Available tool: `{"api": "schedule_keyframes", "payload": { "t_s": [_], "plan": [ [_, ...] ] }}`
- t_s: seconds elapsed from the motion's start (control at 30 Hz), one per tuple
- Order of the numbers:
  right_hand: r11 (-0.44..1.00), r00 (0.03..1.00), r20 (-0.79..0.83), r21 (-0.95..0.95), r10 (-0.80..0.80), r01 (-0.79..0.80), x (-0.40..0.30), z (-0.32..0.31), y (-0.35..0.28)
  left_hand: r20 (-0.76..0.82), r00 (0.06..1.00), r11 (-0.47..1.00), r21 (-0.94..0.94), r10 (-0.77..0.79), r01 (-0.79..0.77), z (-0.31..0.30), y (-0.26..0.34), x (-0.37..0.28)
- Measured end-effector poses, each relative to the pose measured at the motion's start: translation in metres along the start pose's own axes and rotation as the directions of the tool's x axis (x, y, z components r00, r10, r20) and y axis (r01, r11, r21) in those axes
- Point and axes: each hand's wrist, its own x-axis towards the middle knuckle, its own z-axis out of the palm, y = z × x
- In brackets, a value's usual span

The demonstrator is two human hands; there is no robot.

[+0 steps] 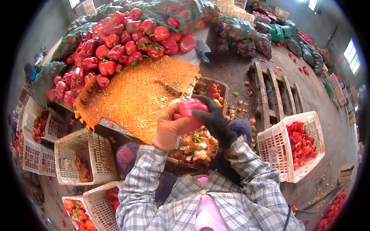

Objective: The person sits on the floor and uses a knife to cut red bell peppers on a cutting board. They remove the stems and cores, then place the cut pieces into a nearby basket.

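Observation:
Between my two gloved hands is a red bell pepper (189,111), held above the right edge of an orange foam mat (130,95) strewn with pale seeds. My left hand (170,125), in an orange-stained glove, grips its left side. My right hand (212,117), in a black glove, closes on its right side. A knife with a wooden handle (173,89) lies on the mat just beyond my hands. Below the pepper, pepper cores and scraps (199,147) fill a tray. Many whole red bell peppers (115,52) are heaped at the mat's far side.
A cleaver (202,50) lies beyond the mat. On the right are a wooden pallet (274,92) and a plastic crate (274,150) of cut red peppers. More crates (73,156) stand at the left. Filled mesh sacks (240,37) line the back; scraps litter the floor.

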Motion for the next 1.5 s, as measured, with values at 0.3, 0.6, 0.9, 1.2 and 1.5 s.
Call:
{"api": "schedule_keyframes", "payload": {
  "t_s": [0.3,0.6,0.9,1.2,1.5],
  "plan": [
    [0.869,0.748,-0.563,-0.493,-0.351,0.037,-0.113,-0.225,-0.103,-0.246,0.955,0.870,0.492,0.164,-0.023,-0.049,-0.006,0.003],
    [0.764,0.817,-0.492,-0.637,-0.302,-0.101,-0.066,-0.205,-0.063,0.054,0.989,0.034,0.998,0.135,-0.059,-0.053,-0.024,0.041],
    [0.798,0.956,0.281,-0.554,-0.089,0.237,0.052,0.002,0.022,0.190,0.971,0.028,0.980,0.147,-0.197,-0.050,0.018,-0.025],
    [0.721,0.842,0.464,-0.480,-0.275,0.500,0.040,0.039,0.060,0.141,0.989,-0.319,0.940,0.043,-0.120,-0.120,0.025,-0.078],
    [0.630,0.755,0.613,-0.496,-0.233,0.597,0.044,0.045,0.063,0.065,0.883,0.159,0.975,0.465,-0.156,-0.127,0.007,-0.057]
  ]
}}
